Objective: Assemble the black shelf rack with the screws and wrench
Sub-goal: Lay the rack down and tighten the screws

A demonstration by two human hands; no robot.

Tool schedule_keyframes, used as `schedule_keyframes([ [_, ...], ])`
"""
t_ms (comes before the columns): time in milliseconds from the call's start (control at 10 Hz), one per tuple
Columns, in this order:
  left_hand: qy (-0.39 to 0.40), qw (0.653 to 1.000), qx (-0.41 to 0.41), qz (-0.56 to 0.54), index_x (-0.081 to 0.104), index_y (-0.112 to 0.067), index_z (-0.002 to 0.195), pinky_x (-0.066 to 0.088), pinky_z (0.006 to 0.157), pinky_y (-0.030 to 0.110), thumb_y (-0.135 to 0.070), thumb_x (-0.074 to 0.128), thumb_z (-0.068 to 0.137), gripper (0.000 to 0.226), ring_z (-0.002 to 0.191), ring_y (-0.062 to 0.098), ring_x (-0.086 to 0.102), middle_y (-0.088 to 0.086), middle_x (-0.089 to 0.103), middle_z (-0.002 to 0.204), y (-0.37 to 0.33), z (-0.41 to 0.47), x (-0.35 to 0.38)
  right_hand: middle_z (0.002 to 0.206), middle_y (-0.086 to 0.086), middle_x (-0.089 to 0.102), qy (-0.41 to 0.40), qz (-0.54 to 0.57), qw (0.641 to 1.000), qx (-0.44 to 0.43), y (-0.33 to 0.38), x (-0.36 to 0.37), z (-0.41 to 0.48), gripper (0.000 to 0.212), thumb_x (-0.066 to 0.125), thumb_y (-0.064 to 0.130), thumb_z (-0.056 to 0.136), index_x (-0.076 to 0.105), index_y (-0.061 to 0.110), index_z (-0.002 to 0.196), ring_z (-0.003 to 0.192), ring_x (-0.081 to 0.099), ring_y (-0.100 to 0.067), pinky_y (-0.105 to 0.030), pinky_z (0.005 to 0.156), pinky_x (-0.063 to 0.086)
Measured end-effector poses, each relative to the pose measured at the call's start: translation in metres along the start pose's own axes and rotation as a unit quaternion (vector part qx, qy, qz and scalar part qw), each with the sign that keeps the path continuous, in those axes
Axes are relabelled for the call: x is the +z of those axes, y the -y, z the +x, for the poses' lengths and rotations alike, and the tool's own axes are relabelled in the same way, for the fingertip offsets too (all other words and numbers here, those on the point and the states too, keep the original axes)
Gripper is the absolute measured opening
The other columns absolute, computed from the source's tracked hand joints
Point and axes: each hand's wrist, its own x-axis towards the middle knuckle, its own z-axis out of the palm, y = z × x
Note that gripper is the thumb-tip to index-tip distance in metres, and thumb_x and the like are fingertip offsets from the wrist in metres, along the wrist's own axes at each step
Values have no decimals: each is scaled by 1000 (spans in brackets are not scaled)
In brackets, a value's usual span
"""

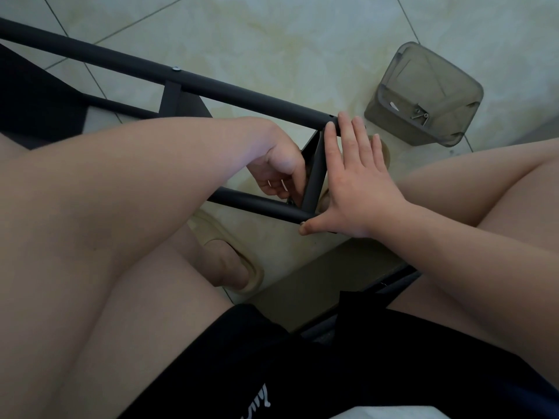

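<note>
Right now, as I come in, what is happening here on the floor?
A seated person is putting together a black rack that lies on the tiled floor. The right hand, with fingers straight, presses against the end of the rack, across its two tubes. The left hand, with fingers curled, works at a joint of the rack; what it holds is hidden. A grey plastic box with a few screws inside sits on the floor nearby.

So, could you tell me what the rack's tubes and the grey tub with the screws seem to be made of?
The rack tubes look like metal, matte black, painted or powder-coated: round, even, dull sheen. The grey tub looks like smoky translucent plastic: semi-see-through walls, rounded corners. The screws in it glint like bare metal.
</note>
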Motion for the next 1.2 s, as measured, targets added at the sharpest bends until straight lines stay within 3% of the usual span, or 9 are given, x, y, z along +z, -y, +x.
schedule_keyframes([
  [200,23,1000,-11,8,68,-12,93,42,68,24,-7,63,91,7,65,11,53,1,65,81,0,2,4,162,-17,-34,-1,-2,1000,0,1,2,0,162,70,89,54,-27,6,155,149,-32,-35,-53,124,-10],
  [500,15,1000,-10,-10,67,-10,103,42,69,24,-5,62,90,15,65,11,54,2,62,83,0,2,1,162,-17,-33,-5,-2,1000,0,1,3,0,162,70,89,54,-26,6,155,150,-31,-35,-53,124,-10],
  [600,-2,1000,-18,-4,70,-11,101,43,66,24,-13,61,92,13,63,11,54,0,68,85,1,3,3,162,-17,-34,-6,-1,1000,2,0,3,0,163,70,89,53,-26,6,155,150,-31,-35,-53,124,-11],
  [800,6,1000,-14,5,68,-12,95,42,69,24,-8,64,90,7,66,11,52,0,66,81,2,2,6,162,-17,-33,-9,-1,1000,1,1,3,-1,162,71,88,54,-26,6,155,150,-31,-35,-53,124,-11],
  [1000,10,1000,-7,2,67,-11,105,42,65,22,-5,63,90,17,64,10,54,0,66,83,0,-2,0,162,-16,-34,-6,0,1000,2,1,2,0,162,71,88,54,-26,7,155,150,-31,-35,-52,123,-12],
  [1200,13,1000,-13,6,71,-14,101,43,70,24,-12,67,90,12,66,11,53,-1,70,86,0,-1,2,162,-16,-33,-8,-1,1000,2,1,2,-1,162,72,88,54,-25,6,155,150,-31,-35,-52,123,-12],
])
